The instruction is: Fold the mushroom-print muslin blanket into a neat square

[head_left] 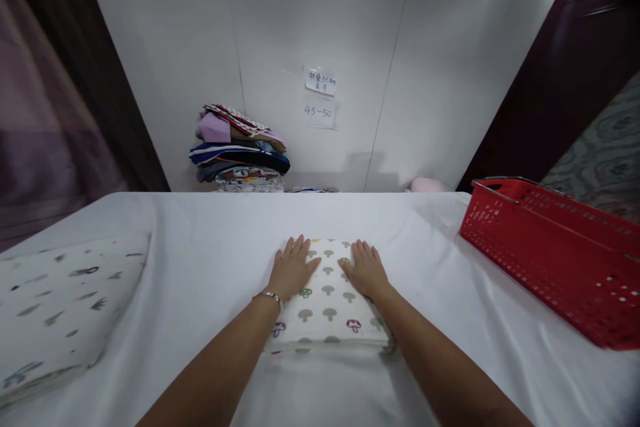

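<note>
A folded white cloth with a mushroom print (pixel 327 307) lies on the white-covered table (pixel 210 240) in front of me. My left hand (pixel 291 268) rests flat on its far left corner, fingers stretched out, with a thin bracelet on the wrist. My right hand (pixel 365 268) lies flat on the far right part of the same cloth, fingers spread. Neither hand grips anything.
A red plastic basket (pixel 555 253) stands at the table's right side. A white cushion with a grey print (pixel 55 307) lies at the left edge. A pile of folded colourful clothes (pixel 240 150) sits against the white wall, below paper notes (pixel 320 97).
</note>
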A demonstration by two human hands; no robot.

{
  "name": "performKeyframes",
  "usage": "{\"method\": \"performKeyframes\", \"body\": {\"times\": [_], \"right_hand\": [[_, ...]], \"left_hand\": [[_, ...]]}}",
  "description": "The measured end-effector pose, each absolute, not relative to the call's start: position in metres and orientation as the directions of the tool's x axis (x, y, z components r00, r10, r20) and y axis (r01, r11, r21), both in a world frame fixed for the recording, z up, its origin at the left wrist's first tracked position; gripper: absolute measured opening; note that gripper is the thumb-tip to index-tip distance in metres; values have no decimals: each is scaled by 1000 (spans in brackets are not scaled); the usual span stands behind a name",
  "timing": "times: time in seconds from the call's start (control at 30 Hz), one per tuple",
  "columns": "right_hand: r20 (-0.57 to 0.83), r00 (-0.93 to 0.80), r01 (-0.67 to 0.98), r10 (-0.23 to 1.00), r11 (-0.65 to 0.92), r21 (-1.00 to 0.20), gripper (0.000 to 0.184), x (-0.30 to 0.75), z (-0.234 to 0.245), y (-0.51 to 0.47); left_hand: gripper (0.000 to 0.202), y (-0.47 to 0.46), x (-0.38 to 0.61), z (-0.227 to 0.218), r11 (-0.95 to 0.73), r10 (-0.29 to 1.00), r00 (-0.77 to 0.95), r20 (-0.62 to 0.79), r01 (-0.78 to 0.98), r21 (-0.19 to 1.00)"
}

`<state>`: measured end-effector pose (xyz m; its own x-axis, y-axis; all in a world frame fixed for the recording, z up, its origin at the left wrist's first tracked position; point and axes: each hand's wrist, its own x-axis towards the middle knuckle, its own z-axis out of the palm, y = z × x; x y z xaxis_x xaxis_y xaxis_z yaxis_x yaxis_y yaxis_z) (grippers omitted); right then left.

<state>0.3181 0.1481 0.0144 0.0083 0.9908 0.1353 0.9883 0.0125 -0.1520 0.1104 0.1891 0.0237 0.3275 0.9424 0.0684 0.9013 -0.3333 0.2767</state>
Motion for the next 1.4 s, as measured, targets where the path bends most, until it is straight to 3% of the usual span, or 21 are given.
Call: {"method": "performKeyframes", "body": {"times": [0.2,0.33,0.43,0.53,0.6,0.77,0.9,1.0,1.13,1.27,1.4], "right_hand": [[81,12,984,997,3,-178,72,318,20,150],[88,72,964,994,-46,-263,66,327,28,149],[105,173,919,979,-123,-374,64,341,26,147],[86,243,855,966,-172,-489,68,355,14,146],[99,284,830,954,-193,-524,68,360,5,146],[110,211,820,971,-115,-561,68,352,-6,142],[128,160,826,979,-61,-560,69,341,4,149],[142,135,832,981,-34,-554,61,340,21,167],[-7,22,848,1000,-22,-529,52,343,43,199],[-143,-70,855,987,-14,-518,53,349,52,226],[-240,-85,856,967,-52,-514,58,355,54,240]], "left_hand": [[68,190,108,22,-291,956,280,83,884,365],[66,187,104,34,-143,989,115,89,875,463],[69,188,99,42,60,998,-46,-41,843,534],[69,195,93,44,156,973,-33,-227,819,552],[65,202,90,49,114,974,23,-226,811,573],[63,234,79,75,-14,1000,25,-15,861,509],[63,254,66,77,33,997,-1,-76,906,423],[64,246,68,65,-45,997,68,-45,918,394],[65,205,81,54,-235,970,241,31,898,372],[69,157,89,44,-423,886,463,-25,830,365],[72,137,88,35,-508,846,534,13,797,326]]}}
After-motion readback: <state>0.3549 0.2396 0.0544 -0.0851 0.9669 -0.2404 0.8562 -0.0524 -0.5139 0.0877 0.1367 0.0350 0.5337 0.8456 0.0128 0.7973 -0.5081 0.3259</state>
